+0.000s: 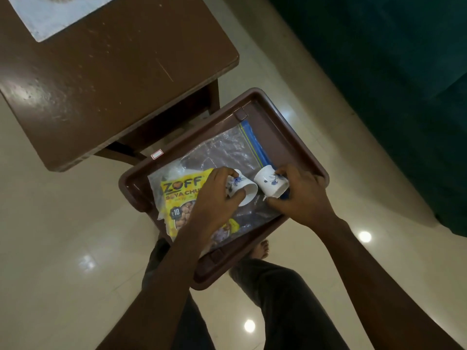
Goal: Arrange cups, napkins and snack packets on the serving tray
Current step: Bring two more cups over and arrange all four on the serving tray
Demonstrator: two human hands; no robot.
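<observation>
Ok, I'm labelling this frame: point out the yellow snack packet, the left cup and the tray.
yellow snack packet (180,193), head view, its printed front.
left cup (236,184), head view, its flowered side.
tray (283,132), head view, bare floor near its right rim.

Your left hand (214,198) and right hand (302,195) are bare. Your arms (156,286) are bare too, as far as they show. You wear dark pants (290,299). The cloth looks a bit loose, with folds on the right leg. The left leg shows only as a dark strip by your left arm. One foot (262,248) is bare, and its toes show.
</observation>
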